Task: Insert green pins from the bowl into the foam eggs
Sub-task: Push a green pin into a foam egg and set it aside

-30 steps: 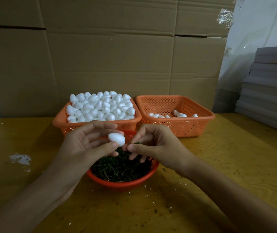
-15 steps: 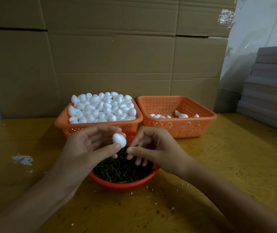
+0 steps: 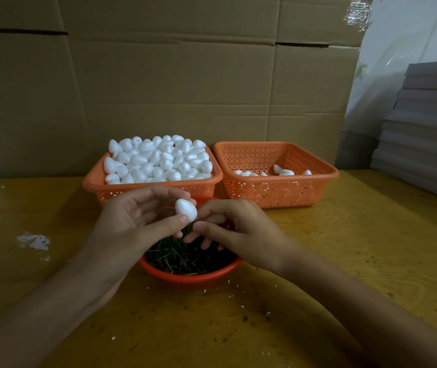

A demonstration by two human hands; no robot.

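Egg point(image 3: 186, 209), white foam: pinched between thumb and fingertips of left hand point(image 3: 129, 224), raised between both hands. Right hand point(image 3: 241, 232): fingers curled, tips bunched at egg's lower end; cannot tell if they pinch a pin. Bowl point(image 3: 193, 278) of pins point(image 3: 185, 257): beneath both hands. Full basket point(image 3: 92, 181): behind left hand. Sparse basket point(image 3: 318, 181): behind right hand.

Two orange baskets: the left basket point(image 3: 158, 191) heaped with foam eggs point(image 3: 156, 160) past counting, the right basket point(image 3: 278, 193) with perhaps six loose eggs point(image 3: 286, 172), its rim hiding some. One red bowl point(image 3: 190, 278) of green pins point(image 3: 185, 257), too many to count. One single egg point(image 3: 186, 209) between two hands, left hand point(image 3: 132, 224) and right hand point(image 3: 246, 235).
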